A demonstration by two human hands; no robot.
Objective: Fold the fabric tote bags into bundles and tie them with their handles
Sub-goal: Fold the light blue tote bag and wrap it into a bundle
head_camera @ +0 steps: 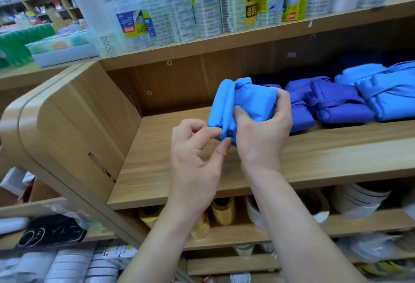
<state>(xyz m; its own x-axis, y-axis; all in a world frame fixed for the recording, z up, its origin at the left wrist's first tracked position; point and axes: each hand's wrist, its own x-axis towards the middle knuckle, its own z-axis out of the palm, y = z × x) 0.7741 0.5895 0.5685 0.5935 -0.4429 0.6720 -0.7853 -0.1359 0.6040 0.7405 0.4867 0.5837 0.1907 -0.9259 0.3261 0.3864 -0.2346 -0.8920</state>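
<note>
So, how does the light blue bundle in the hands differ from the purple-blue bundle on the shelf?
The light blue bundle is paler, the purple-blue bundle darker. Left hand and right hand hold the first; the second lies strap-tied on the shelf. Both are folded fabric.

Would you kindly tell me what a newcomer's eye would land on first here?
The bright light blue bundle at centre, gripped by the right hand while the left hand pinches its lower corner. To its right, tied bundles in blue and violet-blue lie in a row on the wooden shelf. Above, packaged tape rolls crowd the top shelf.
</note>
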